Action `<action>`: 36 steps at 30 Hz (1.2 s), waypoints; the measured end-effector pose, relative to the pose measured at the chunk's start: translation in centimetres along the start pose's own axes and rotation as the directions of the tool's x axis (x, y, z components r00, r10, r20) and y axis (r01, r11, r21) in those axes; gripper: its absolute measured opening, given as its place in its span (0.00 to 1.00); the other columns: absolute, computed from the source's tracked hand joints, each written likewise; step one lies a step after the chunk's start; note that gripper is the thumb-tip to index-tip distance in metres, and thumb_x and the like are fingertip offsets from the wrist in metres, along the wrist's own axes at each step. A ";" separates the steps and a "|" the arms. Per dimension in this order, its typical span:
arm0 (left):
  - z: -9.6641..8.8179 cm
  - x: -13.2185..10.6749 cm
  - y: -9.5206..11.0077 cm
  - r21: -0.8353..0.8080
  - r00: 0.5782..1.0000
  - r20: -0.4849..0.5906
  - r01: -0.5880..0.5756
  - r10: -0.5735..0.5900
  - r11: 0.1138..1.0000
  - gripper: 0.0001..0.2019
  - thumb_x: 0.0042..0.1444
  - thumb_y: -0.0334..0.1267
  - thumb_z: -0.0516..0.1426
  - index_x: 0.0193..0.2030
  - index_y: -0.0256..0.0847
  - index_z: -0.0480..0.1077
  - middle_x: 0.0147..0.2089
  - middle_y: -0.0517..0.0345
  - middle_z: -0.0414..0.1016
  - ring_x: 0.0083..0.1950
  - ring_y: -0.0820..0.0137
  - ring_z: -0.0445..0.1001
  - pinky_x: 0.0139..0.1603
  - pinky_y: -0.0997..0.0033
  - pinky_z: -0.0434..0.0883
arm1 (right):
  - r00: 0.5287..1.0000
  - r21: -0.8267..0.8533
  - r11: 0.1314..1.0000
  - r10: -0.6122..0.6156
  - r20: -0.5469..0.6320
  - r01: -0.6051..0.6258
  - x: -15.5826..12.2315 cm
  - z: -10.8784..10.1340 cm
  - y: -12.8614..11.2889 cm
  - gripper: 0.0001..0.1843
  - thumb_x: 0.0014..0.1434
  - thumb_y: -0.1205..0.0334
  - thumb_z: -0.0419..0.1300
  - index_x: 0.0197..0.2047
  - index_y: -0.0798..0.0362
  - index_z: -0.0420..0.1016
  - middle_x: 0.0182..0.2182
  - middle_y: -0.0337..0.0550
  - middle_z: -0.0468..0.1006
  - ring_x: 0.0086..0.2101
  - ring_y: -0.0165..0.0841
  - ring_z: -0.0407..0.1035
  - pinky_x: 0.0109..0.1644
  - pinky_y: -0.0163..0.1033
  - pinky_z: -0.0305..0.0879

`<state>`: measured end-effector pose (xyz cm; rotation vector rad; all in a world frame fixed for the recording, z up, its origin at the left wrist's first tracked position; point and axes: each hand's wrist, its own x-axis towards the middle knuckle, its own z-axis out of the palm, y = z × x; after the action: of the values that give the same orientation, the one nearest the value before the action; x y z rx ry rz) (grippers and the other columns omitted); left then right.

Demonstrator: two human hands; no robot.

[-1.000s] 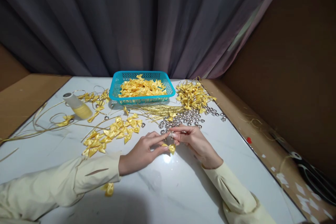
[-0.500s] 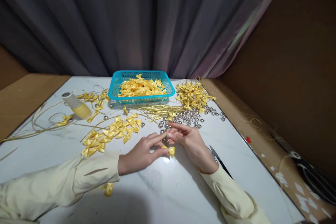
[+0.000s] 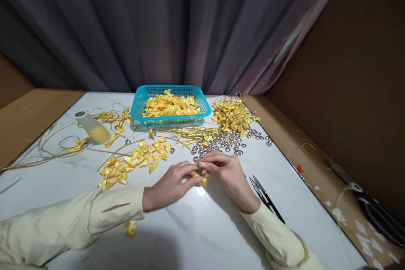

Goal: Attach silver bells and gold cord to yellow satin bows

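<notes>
Between the thumb and fingers of my left hand [image 3: 172, 186] is a small yellow satin bow [image 3: 205, 182]. My right hand [image 3: 228, 176] is pinched closed right against the left fingertips, above the bow; whatever its fingers hold is hidden. Just beyond both hands lies a pile of small silver heart-shaped pieces [image 3: 228, 140]. Loose yellow bows [image 3: 136, 155] are spread to the left of my hands. One more bow [image 3: 130, 228] lies nearer me, beside my left sleeve.
A blue basket [image 3: 171, 117] of yellow bows stands at the back. Gold cords [image 3: 186, 134] lie before it, with corded bows [image 3: 232, 114] to their right. A bottle [image 3: 93, 127] leans left. Black thread snips [image 3: 267, 199] lie by my right wrist; scissors [image 3: 376, 213] are beyond the table edge.
My right hand has come down and slightly left, its fingers closing up at the left fingertips and partly covering the bow. More of the snips shows now. My left hand has hardly moved.
</notes>
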<state>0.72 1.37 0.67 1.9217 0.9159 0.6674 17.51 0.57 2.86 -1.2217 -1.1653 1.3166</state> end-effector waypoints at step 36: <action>0.3 -0.6 -0.8 0.036 0.995 -0.084 -0.057 0.060 0.998 0.13 0.60 0.38 0.55 0.50 0.38 0.72 0.41 0.52 0.76 0.40 0.68 0.73 0.43 0.69 0.69 | 0.998 -0.109 0.992 -0.061 0.005 0.061 0.3 -0.8 -0.1 0.08 0.45 0.58 0.69 0.23 0.53 0.79 0.25 0.41 0.75 0.28 0.30 0.67 0.34 0.37 0.64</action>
<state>0.37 1.03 -0.20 1.9691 0.9321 0.7777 18.28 0.87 2.87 -1.2536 -1.2802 1.2225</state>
